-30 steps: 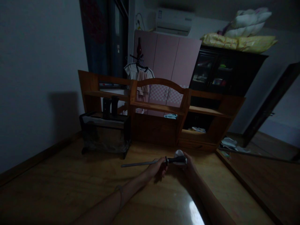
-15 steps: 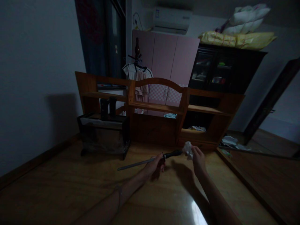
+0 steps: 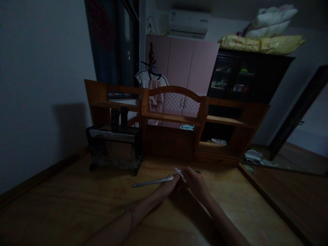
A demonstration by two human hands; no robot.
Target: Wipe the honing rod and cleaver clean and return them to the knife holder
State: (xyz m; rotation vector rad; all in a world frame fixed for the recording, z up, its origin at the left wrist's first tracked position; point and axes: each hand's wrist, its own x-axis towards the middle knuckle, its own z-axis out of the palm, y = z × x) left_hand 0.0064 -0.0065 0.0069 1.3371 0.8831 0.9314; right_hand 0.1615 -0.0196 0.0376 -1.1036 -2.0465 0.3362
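Note:
My left hand (image 3: 171,185) is closed round a long steel sharpening rod (image 3: 151,182) where the shaft meets its black handle; the rod points left, just above the wooden surface (image 3: 64,205). My right hand (image 3: 195,181) is closed on a crumpled white tissue (image 3: 178,172) and presses it against the rod beside my left hand. It covers most of the handle, so only the handle's black tip (image 3: 197,172) shows past the knuckles.
A dark knife rack (image 3: 114,145) stands at the back left of the surface. A wooden shelf unit (image 3: 176,119) runs along the back edge, with a pink wardrobe (image 3: 189,65) and a dark cabinet (image 3: 246,75) behind it. The room is dim.
My right hand has moved left with the tissue, from the end of the handle to the rod next to my left hand. The rod is lower and more level.

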